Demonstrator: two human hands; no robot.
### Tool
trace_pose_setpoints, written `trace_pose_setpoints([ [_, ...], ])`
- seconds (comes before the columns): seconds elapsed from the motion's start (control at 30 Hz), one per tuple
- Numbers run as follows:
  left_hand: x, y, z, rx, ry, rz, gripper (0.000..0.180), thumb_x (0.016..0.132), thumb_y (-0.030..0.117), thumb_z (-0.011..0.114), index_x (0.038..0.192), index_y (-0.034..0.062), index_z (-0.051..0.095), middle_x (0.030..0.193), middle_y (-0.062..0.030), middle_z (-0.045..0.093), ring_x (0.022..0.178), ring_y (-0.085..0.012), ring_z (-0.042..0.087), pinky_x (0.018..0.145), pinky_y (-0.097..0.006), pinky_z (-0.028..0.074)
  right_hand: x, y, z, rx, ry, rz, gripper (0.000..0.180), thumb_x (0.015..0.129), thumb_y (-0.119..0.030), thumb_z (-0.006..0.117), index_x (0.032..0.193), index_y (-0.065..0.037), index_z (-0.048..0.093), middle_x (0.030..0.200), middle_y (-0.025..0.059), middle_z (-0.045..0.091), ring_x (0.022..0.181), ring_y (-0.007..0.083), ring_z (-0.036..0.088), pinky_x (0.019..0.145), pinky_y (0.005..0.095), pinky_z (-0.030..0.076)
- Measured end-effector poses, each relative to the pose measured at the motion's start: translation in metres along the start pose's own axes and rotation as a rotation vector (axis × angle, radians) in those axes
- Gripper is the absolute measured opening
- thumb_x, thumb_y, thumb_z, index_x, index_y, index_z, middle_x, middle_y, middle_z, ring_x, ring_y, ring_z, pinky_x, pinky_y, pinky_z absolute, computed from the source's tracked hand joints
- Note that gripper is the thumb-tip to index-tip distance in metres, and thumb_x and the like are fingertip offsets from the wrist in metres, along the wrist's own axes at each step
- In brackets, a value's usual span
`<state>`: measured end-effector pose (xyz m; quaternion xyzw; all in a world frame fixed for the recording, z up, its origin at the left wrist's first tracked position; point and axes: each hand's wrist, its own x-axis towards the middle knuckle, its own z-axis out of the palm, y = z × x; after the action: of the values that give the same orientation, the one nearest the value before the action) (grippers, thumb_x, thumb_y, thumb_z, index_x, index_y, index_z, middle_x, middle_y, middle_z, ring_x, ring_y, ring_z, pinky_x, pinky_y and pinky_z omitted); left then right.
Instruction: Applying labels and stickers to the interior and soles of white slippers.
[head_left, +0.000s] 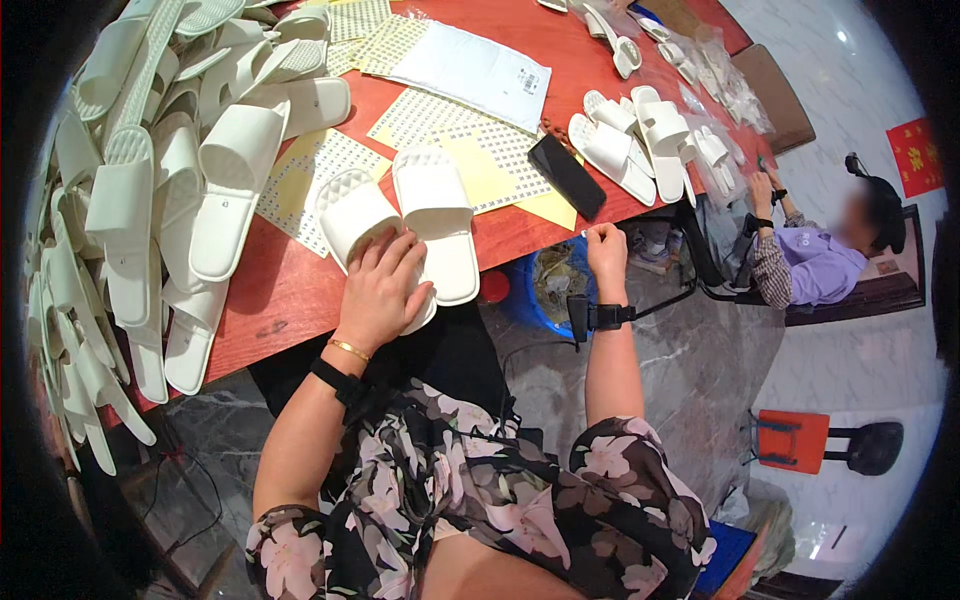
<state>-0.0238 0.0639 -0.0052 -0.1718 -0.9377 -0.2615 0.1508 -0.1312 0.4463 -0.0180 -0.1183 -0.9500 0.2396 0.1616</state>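
Resting my left hand (385,275), fingers extended, across white slipper (352,215) at bench (270,315) edge. Matching slipper (434,187): just beside, on right. My right hand (606,252): raised, fingertips pinched on small white bit (584,234), kind unclear. Black phone (566,178): on bench, near right hand.

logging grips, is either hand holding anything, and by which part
The left hand lies on a white slipper at its strap; whether it grips cannot be told. The right hand is pinched shut; whether on something is unclear.
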Motion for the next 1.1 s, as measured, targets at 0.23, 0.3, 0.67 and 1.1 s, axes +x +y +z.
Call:
trace_pose_setpoints([
  [0.23,0.000,0.000,-0.002,0.015,0.000,-0.004,0.049,0.085,0.031,0.066,0.128,0.0096,0.058,0.137,-0.0095,0.052,0.130,-0.0322,0.044,0.107,-0.047,0.035,0.001,-0.007,0.001,-0.076,-0.036,-0.005,0.022,0.081,-0.019,0.071,0.091,-0.001,0.064,0.095,0.0208,0.064,0.096,0.0376,0.059,0.086,0.0445,0.047],
  [0.3,0.000,0.000,-0.002,0.014,-0.003,-0.006,0.048,0.086,0.031,0.066,0.128,0.0097,0.058,0.137,-0.0095,0.052,0.130,-0.0322,0.044,0.106,-0.047,0.036,0.004,-0.002,0.001,-0.054,-0.018,0.016,0.024,0.080,-0.020,0.072,0.094,-0.002,0.064,0.096,0.0208,0.064,0.097,0.0378,0.059,0.087,0.0443,0.047],
  [0.67,0.000,0.001,0.000,-0.004,0.009,-0.004,0.048,0.085,0.031,0.066,0.128,0.0103,0.058,0.137,-0.0091,0.052,0.130,-0.0338,0.044,0.105,-0.047,0.037,0.012,0.004,0.003,-0.004,0.057,0.031,0.023,0.081,-0.018,0.071,0.096,-0.002,0.064,0.096,0.0205,0.063,0.094,0.0371,0.060,0.084,0.0439,0.049],
  [1.1,0.000,0.001,-0.002,0.004,-0.009,-0.015,0.048,0.084,0.029,0.067,0.128,0.0096,0.058,0.136,-0.0094,0.053,0.128,-0.0325,0.046,0.104,-0.046,0.037,0.003,0.005,0.013,0.486,-0.049,0.321,0.019,0.086,-0.014,0.069,0.094,0.003,0.065,0.075,0.0087,0.068,0.058,0.0125,0.063,0.055,0.0275,0.049],
])
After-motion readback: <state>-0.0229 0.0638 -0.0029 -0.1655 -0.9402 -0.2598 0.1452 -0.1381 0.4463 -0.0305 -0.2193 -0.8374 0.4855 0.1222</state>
